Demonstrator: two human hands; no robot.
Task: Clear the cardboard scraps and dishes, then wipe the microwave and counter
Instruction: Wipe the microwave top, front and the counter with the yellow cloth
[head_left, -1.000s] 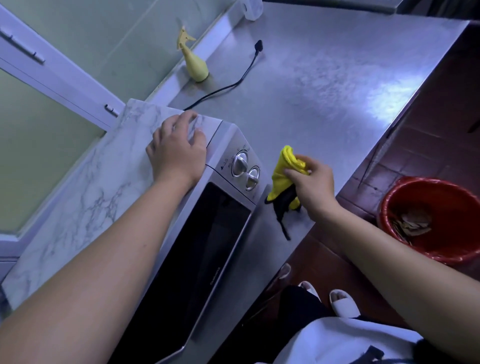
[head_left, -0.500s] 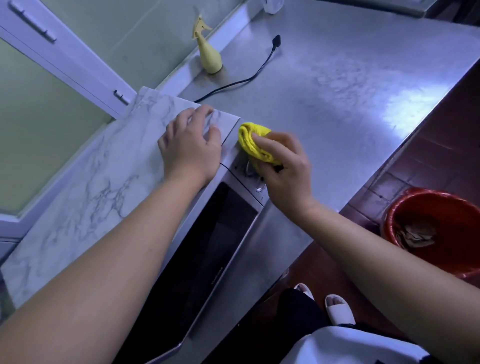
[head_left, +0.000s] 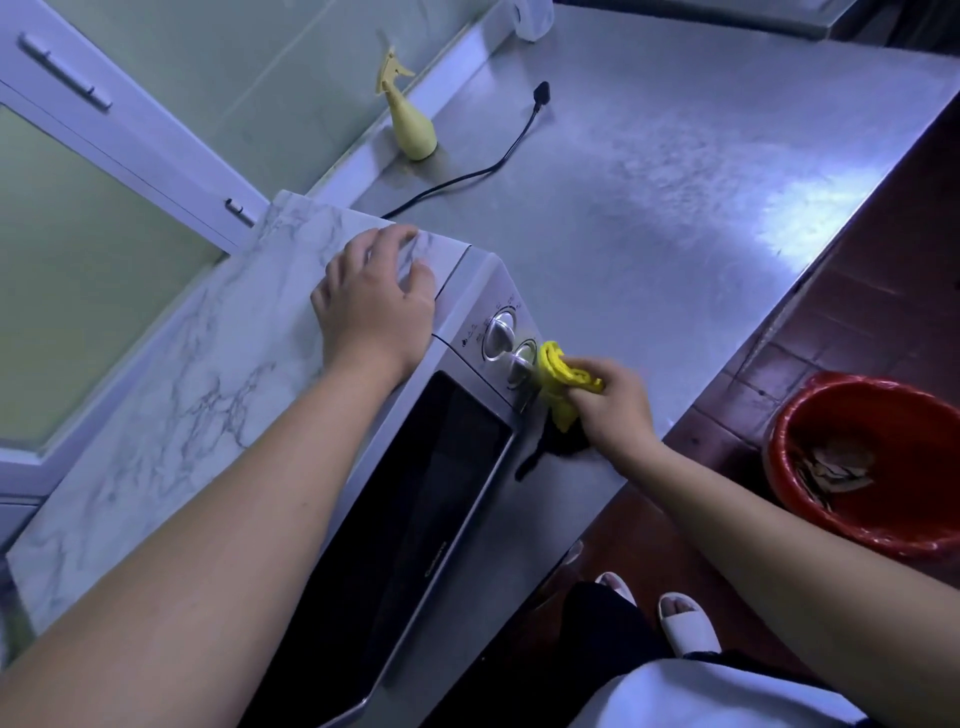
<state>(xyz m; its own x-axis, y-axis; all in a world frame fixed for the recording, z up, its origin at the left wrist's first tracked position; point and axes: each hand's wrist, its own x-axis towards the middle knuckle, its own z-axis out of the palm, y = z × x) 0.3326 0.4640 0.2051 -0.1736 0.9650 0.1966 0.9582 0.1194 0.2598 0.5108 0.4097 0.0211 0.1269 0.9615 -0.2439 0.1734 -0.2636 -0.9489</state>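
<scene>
Wiping step on silver-and-black microwave (head_left: 415, 493) with marble-pattern top. Pressing down on that top with left hand (head_left: 374, 306), fingers spread and relaxed, nothing held. Gripping bunched yellow fabric cloth (head_left: 558, 371) in right hand (head_left: 613, 405), fingers curled round it, against the panel edge just right of two round silver dials (head_left: 501, 332). Judged best: brace firm with left, work cloth over and around dials, lightly enough not to turn them. Brushed steel surface (head_left: 649, 208) beyond right hand likely to do next.
</scene>
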